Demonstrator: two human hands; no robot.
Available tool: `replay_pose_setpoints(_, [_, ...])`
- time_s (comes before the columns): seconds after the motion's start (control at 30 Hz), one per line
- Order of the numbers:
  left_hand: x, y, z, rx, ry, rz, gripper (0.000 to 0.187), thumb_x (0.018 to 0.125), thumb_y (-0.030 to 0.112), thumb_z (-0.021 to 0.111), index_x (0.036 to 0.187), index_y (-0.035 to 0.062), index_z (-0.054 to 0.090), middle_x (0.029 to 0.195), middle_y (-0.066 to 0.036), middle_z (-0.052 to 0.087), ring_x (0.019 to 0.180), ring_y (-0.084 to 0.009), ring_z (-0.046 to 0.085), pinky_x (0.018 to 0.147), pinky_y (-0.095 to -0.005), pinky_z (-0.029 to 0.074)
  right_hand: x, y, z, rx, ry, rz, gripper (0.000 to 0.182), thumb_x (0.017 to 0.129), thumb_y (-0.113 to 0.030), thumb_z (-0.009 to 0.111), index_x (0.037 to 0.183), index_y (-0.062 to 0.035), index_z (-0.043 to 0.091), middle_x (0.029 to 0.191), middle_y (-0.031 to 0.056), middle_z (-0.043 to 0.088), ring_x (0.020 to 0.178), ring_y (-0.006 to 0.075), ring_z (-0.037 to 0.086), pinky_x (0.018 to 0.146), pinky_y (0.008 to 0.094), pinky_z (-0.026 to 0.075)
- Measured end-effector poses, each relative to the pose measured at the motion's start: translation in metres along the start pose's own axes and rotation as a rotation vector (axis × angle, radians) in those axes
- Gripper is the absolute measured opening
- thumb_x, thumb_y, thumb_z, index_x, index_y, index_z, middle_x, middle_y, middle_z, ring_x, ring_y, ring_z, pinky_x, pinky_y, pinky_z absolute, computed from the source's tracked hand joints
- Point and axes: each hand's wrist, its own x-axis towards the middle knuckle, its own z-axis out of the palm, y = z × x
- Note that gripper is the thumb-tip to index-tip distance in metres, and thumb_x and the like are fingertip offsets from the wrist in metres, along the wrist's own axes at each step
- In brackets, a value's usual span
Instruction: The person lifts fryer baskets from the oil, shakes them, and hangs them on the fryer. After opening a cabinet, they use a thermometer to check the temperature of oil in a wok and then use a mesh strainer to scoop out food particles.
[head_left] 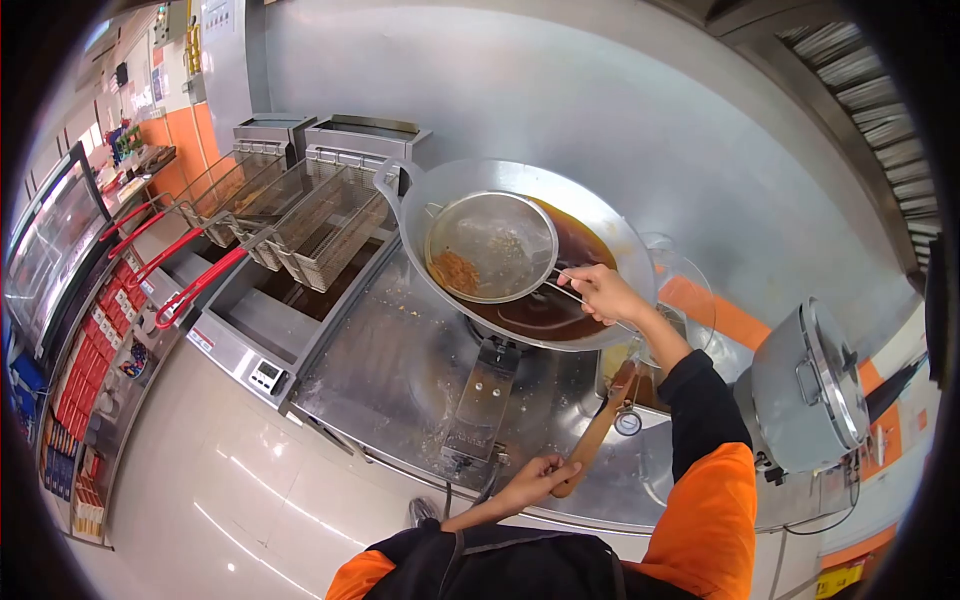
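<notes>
My right hand is closed on the handle of a round wire-mesh strainer, which sits over a large metal wok. A small heap of browned fried bits lies on the left side of the mesh. Dark brown oil shows in the wok around the strainer. Lower down, at the front edge of the steel counter, my left hand is closed around the lower end of a long wooden tool. The tool slants up to the right, toward the wok's rim.
Wire fryer baskets with red handles hang over a deep fryer on the left. A burner bracket sticks out before the wok. A dial thermometer lies beside the wooden tool. A large lidded pot stands at right.
</notes>
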Motion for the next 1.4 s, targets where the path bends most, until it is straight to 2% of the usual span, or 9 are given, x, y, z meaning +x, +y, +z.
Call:
replay_pose_setpoints(0.27, [-0.01, 0.022, 0.005, -0.067, 0.016, -0.036, 0.032, 0.084, 0.042, 0.062, 0.078, 0.0114, 0.054, 0.068, 0.006, 0.049, 0.057, -0.0006, 0.042, 0.044, -0.0178, 0.028, -0.038, 0.028, -0.038, -0.114, 0.182, -0.008, 0.023, 0.095, -0.017, 0.042, 0.11, -0.0092, 0.057, 0.052, 0.0025, 0.045, 0.039, 0.0099, 0.041, 0.034, 0.0262, 0.033])
replay_pose_setpoints(0.43, [-0.008, 0.018, 0.006, -0.085, 0.027, -0.093, 0.03, 0.086, 0.035, 0.061, 0.086, 0.0054, 0.058, 0.076, 0.002, 0.055, 0.066, -0.0021, 0.047, 0.055, -0.0179, 0.035, -0.079, 0.088, -0.071, -0.239, 0.383, -0.059, 0.025, 0.092, -0.014, 0.045, 0.11, -0.0094, 0.061, 0.05, 0.0072, 0.047, 0.039, 0.0146, 0.045, 0.041, 0.0324, 0.038])
replay_pose_setpoints(0.53, [-0.003, 0.006, 0.002, -0.056, 0.029, -0.074, 0.03, 0.085, 0.036, 0.061, 0.085, 0.0064, 0.059, 0.076, 0.004, 0.055, 0.067, -0.0018, 0.049, 0.054, -0.0166, 0.036, -0.138, 0.089, -0.091, -0.307, 0.499, 0.026, 0.024, 0.091, -0.012, 0.046, 0.11, -0.0081, 0.061, 0.049, 0.0095, 0.045, 0.04, 0.0159, 0.047, 0.044, 0.032, 0.039])
replay_pose_setpoints(0.6, [-0.005, 0.013, 0.007, -0.078, 0.057, -0.063, 0.026, 0.087, 0.033, 0.06, 0.081, 0.007, 0.058, 0.072, 0.004, 0.054, 0.064, -0.0008, 0.046, 0.054, -0.0172, 0.033, -0.177, 0.096, -0.097, -0.331, 0.629, -0.052, 0.025, 0.092, -0.013, 0.046, 0.111, -0.0076, 0.061, 0.049, 0.0032, 0.042, 0.04, 0.0106, 0.045, 0.042, 0.0267, 0.037])
replay_pose_setpoints(0.67, [-0.009, 0.022, 0.012, -0.096, 0.093, -0.1, 0.026, 0.087, 0.033, 0.06, 0.079, 0.0079, 0.058, 0.07, 0.005, 0.052, 0.06, 0.0, 0.043, 0.05, -0.0171, 0.03, -0.213, 0.103, -0.101, -0.423, 0.767, 0.006, 0.024, 0.09, -0.011, 0.047, 0.11, -0.0078, 0.061, 0.05, 0.0087, 0.046, 0.04, 0.0148, 0.047, 0.045, 0.0288, 0.04])
replay_pose_setpoints(0.77, [-0.005, 0.011, 0.007, -0.085, 0.09, -0.141, 0.026, 0.086, 0.033, 0.061, 0.076, 0.0105, 0.055, 0.067, 0.007, 0.046, 0.054, 0.0008, 0.035, 0.043, -0.0188, 0.021, -0.259, 0.108, -0.092, -0.528, 0.875, 0.053, 0.024, 0.088, -0.008, 0.048, 0.108, -0.011, 0.06, 0.054, 0.0138, 0.051, 0.046, 0.0264, 0.055, 0.05, 0.0368, 0.043])
replay_pose_setpoints(0.87, [-0.006, 0.017, 0.007, -0.085, 0.088, -0.172, 0.027, 0.086, 0.034, 0.061, 0.074, 0.0116, 0.052, 0.065, 0.008, 0.043, 0.051, 0.0013, 0.032, 0.04, -0.0194, 0.018, -0.287, 0.129, -0.071, -0.637, 0.932, 0.21, 0.029, 0.085, -0.005, 0.049, 0.111, -0.0125, 0.058, 0.06, 0.015, 0.056, 0.052, 0.0297, 0.058, 0.052, 0.0402, 0.045])
replay_pose_setpoints(1.1, [-0.007, 0.021, 0.009, -0.068, 0.092, -0.171, 0.029, 0.085, 0.035, 0.062, 0.073, 0.0104, 0.051, 0.061, 0.008, 0.038, 0.046, 0.001, 0.028, 0.039, -0.0198, 0.016, -0.301, 0.204, 0.003, -1.131, 1.005, 0.192, 0.055, 0.067, 0.004, 0.055, 0.118, -0.0154, 0.056, 0.069, 0.0052, 0.051, 0.058, 0.0235, 0.055, 0.049, 0.0359, 0.045])
replay_pose_setpoints(1.4, [-0.004, 0.014, 0.006, -0.074, 0.083, -0.151, 0.028, 0.086, 0.034, 0.061, 0.076, 0.0094, 0.052, 0.062, 0.007, 0.04, 0.047, 0.0006, 0.028, 0.04, -0.0205, 0.016, -0.303, 0.256, 0.041, -1.23, 1.051, 0.094, 0.056, 0.063, 0.005, 0.056, 0.116, -0.0151, 0.058, 0.068, 0.0022, 0.05, 0.055, 0.0196, 0.048, 0.045, 0.0325, 0.041])
